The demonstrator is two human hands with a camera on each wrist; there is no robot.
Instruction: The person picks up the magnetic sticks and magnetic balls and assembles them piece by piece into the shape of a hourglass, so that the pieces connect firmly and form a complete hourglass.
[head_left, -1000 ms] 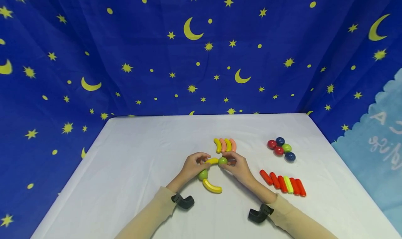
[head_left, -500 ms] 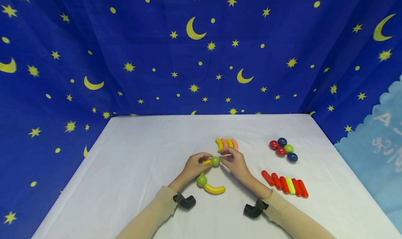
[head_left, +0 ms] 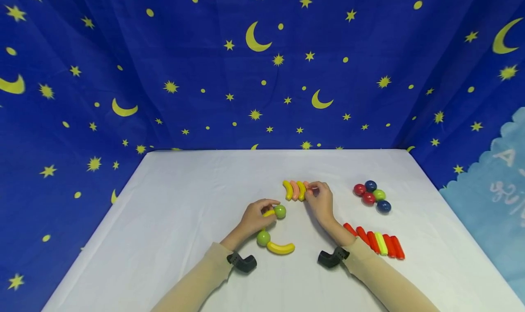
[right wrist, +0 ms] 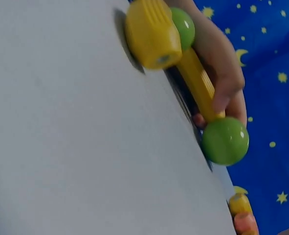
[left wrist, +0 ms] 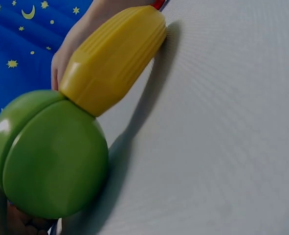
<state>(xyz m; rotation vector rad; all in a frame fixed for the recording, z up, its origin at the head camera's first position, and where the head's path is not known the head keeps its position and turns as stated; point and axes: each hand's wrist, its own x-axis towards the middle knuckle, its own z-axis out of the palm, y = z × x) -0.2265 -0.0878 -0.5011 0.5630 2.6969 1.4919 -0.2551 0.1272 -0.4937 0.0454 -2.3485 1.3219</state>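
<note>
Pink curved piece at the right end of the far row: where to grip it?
Pinch the pink curved piece at mid-arc, coming from its free right side, where the right hand already touches it. The yellow curved piece lies tight against its left, so only the outer flank and top are exposed.

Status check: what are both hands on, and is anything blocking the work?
Left hand holds the yellow-and-green chain by its upper curved piece. Right hand pinches a pink curved piece at the row's end. Nothing in the way.
</note>
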